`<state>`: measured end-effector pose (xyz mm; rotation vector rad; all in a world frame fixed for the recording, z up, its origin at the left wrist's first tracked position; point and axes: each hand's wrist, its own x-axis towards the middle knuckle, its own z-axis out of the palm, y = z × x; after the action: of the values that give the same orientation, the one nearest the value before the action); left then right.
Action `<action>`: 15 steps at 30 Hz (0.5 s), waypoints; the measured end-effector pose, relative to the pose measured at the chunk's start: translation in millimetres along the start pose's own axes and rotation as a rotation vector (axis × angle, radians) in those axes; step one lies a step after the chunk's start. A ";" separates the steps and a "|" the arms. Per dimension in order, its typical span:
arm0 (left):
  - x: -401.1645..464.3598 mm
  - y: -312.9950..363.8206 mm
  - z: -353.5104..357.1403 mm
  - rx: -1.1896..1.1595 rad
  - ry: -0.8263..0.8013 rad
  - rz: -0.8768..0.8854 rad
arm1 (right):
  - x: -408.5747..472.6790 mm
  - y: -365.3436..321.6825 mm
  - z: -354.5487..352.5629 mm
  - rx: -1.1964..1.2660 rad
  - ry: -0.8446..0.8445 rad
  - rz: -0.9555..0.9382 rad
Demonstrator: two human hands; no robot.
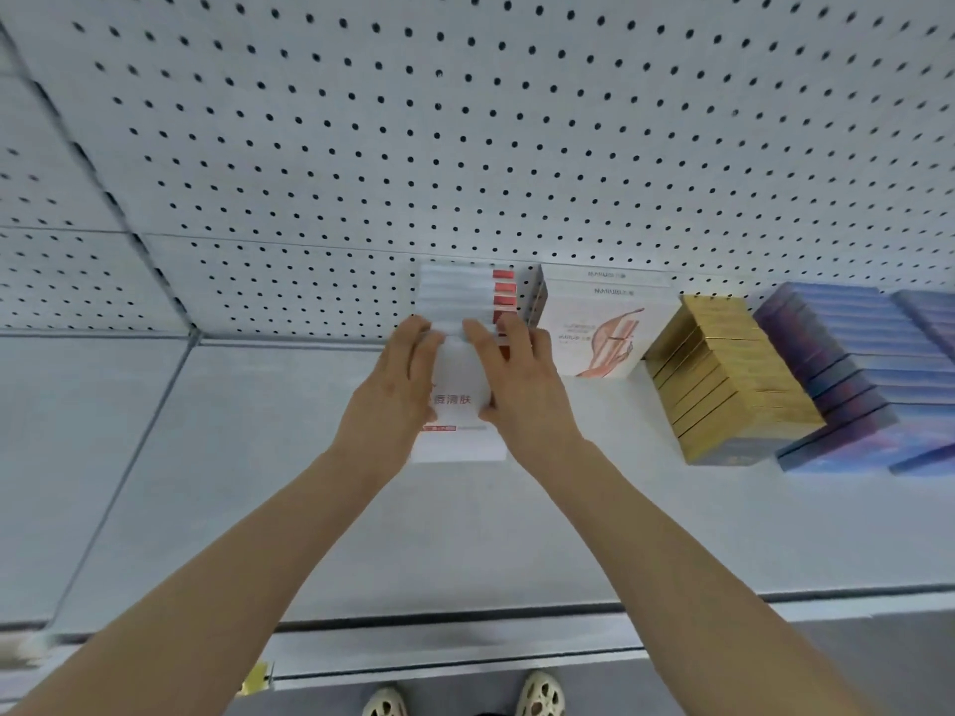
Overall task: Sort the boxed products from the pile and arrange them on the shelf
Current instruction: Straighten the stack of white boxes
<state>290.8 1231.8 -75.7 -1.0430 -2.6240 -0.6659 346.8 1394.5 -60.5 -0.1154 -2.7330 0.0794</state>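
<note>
Two pale perforated shoes at bottom edge, below shelf lip. White box with red characters between both hands, flat on grey shelf, long axis running front to back toward pegboard. Left hand curled on its left side, right hand curled on its right, both gripping. Row of white boxes with red ends just behind. Further right: white illustrated boxes, gold boxes, blue-purple boxes.
</note>
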 end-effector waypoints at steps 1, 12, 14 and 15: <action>2.2 -1.8 1.5 0.003 0.048 0.029 | 2.2 -0.4 3.0 -0.012 0.045 -0.002; 40.6 -10.5 0.2 0.022 0.154 0.017 | 41.5 13.3 5.1 0.009 0.081 -0.014; 46.8 -8.0 -6.2 -0.071 0.092 -0.104 | 52.3 15.9 -3.5 0.086 -0.059 0.058; 50.5 -6.2 -8.6 -0.125 0.057 -0.163 | 57.9 17.2 -6.6 0.140 -0.148 0.104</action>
<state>250.7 1253.1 -51.1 -0.8343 -2.6672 -0.8924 297.6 1417.2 -33.0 -0.2201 -2.8568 0.3192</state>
